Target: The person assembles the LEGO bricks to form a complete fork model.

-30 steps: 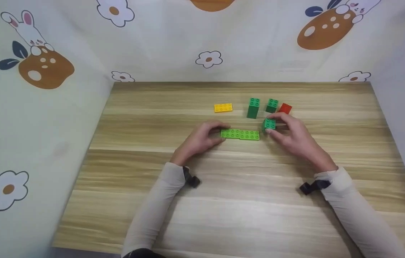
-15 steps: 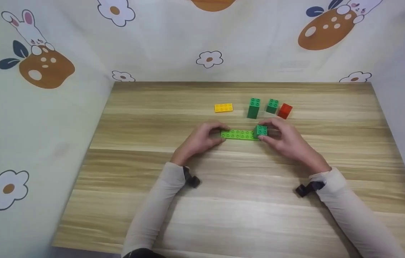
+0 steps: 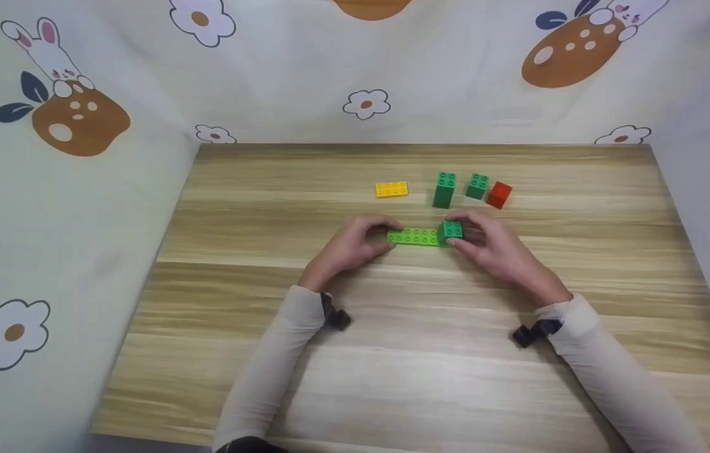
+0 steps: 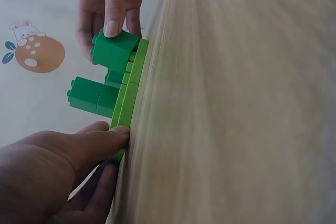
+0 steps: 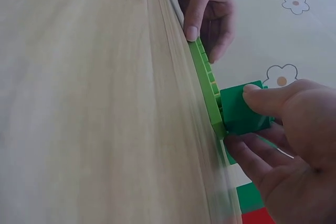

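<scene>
Two light green building-block plates (image 3: 413, 237) lie end to end on the wooden table. My left hand (image 3: 355, 246) pinches their left end between thumb and fingers. With thumb and fingertips, my right hand (image 3: 498, 248) grips a dark green 2x2 block (image 3: 452, 230) at the right end of the row. In the left wrist view that green block (image 4: 113, 49) is slightly tilted, and a narrow gap shows beneath part of it. From the right wrist view, the light green row (image 5: 207, 87) runs from my left thumb to the held block; I cannot tell whether the studs have engaged.
Behind the hands stand a tall green block stack (image 3: 444, 190), a shorter green block (image 3: 477, 186) and a red block (image 3: 499, 195). A flat yellow plate (image 3: 391, 189) lies farther left. Printed cloth (image 3: 292, 82) walls the table's back and sides.
My right hand has carried the dark green block leftward from beside the light green plates onto their right end. The red block has come fully into sight. My left hand has stayed put.
</scene>
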